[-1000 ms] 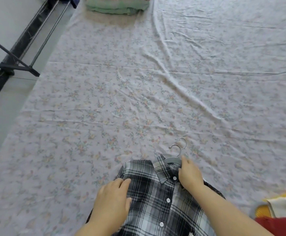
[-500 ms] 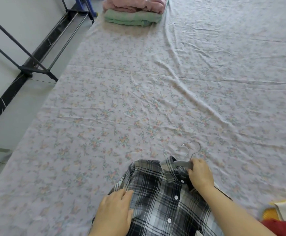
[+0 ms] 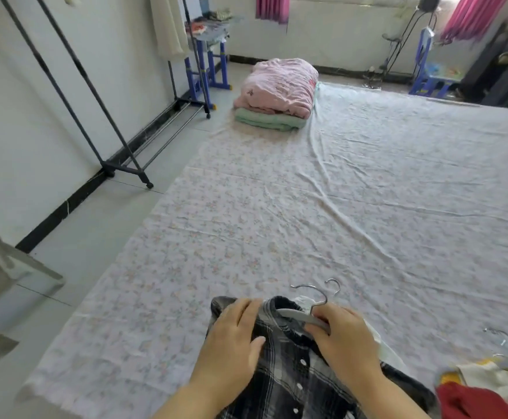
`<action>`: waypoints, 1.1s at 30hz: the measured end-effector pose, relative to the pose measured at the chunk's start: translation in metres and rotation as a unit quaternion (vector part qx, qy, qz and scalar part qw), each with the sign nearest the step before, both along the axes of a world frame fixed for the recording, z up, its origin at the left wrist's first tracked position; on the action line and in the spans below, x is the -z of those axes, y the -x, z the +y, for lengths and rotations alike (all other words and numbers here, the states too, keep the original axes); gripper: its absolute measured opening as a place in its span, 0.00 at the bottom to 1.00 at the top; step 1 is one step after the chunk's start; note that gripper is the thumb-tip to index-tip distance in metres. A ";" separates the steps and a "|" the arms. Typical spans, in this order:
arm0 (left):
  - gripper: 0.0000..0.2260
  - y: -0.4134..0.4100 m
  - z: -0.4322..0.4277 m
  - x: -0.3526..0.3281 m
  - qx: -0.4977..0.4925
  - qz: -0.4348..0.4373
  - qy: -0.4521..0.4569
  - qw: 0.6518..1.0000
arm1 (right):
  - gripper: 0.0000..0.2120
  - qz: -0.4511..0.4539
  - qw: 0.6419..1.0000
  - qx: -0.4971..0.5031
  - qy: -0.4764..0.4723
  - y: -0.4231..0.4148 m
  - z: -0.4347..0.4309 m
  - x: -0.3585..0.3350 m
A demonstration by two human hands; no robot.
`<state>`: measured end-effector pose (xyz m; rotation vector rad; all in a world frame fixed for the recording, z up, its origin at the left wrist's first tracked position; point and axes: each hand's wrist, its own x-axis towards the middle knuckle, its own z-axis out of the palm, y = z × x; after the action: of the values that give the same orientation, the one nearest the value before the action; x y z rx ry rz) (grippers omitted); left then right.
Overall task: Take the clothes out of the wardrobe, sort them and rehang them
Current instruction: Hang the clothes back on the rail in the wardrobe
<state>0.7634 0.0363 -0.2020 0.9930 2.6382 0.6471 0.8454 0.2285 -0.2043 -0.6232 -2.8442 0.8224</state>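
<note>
A black-and-grey plaid shirt (image 3: 289,370) lies on the floral sheet (image 3: 277,207) at the bottom centre, buttoned, collar pointing away from me. My left hand (image 3: 231,343) grips the shirt's left shoulder. My right hand (image 3: 343,337) is closed on a grey hanger (image 3: 295,314) at the collar; its metal hook sticks out beyond the collar, and a second hook (image 3: 333,284) shows just behind it. A white garment peeks out under the shirt on the right.
A black clothes rail (image 3: 107,140) stands along the left wall. Folded pink and green blankets (image 3: 277,92) sit at the sheet's far end. Red, yellow and white clothes (image 3: 482,391) with clear hangers (image 3: 500,343) lie bottom right. Blue furniture stands at the back.
My view has tilted up, showing the room's far end. My left hand moved up to the shirt's left shoulder. The hanger's grey arm now shows at the collar in my right hand.
</note>
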 end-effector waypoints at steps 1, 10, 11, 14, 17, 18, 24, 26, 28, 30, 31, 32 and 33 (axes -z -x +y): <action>0.27 -0.008 -0.012 -0.012 0.000 0.030 -0.015 0.999 | 0.06 0.010 1.000 -0.019 0.003 -0.006 -0.020 -0.022; 0.21 -0.096 -0.209 -0.112 -0.099 0.253 -0.148 0.951 | 0.16 0.027 0.984 -0.178 -0.005 -0.062 -0.229 -0.175; 0.20 -0.105 -0.235 -0.119 -0.118 0.261 -0.164 0.944 | 0.16 0.027 0.980 -0.198 -0.010 -0.064 -0.254 -0.188; 0.19 -0.132 -0.310 -0.144 -0.199 0.245 -0.200 0.928 | 0.15 0.046 0.964 -0.261 -0.021 -0.067 -0.328 -0.218; 0.15 -0.154 -0.379 -0.168 -0.284 0.258 -0.201 0.901 | 0.14 0.093 0.941 -0.326 -0.022 -0.063 -0.399 -0.241; 0.14 -0.160 -0.400 -0.176 -0.311 0.272 -0.197 0.889 | 0.14 0.111 0.930 -0.349 -0.017 -0.061 -0.421 -0.247; 0.13 -0.193 -0.525 -0.212 -0.467 0.317 -0.152 0.811 | 0.20 0.251 0.837 -0.483 -0.052 -0.046 -0.548 -0.262; 0.13 -0.207 -0.564 -0.220 -0.509 0.333 -0.138 0.782 | 0.22 0.303 0.787 -0.534 -0.061 -0.040 -0.591 -0.262; 0.14 -0.220 -0.597 -0.227 -0.540 0.355 -0.103 0.756 | 0.24 0.358 0.738 -0.569 -0.061 -0.034 -0.633 -0.263; 0.15 -0.237 -0.629 -0.233 -0.588 0.364 -0.078 0.718 | 0.25 0.391 0.692 -0.606 -0.046 -0.030 -0.680 -0.267; 0.14 -0.247 -0.645 -0.237 -0.614 0.371 -0.063 0.694 | 0.25 0.401 0.670 -0.624 -0.036 -0.030 -0.704 -0.271; 0.14 -0.256 -0.660 -0.239 -0.638 0.380 -0.051 0.668 | 0.24 0.410 0.648 -0.641 -0.025 -0.032 -0.728 -0.275; 0.14 -0.268 -0.675 -0.242 -0.662 0.387 -0.039 0.640 | 0.24 0.417 0.622 -0.663 -0.009 -0.035 -0.752 -0.279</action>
<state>1.0316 -0.6390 0.0403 -1.2991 3.7756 0.5714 0.8803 -0.5234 0.0750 1.6556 -1.9018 0.7738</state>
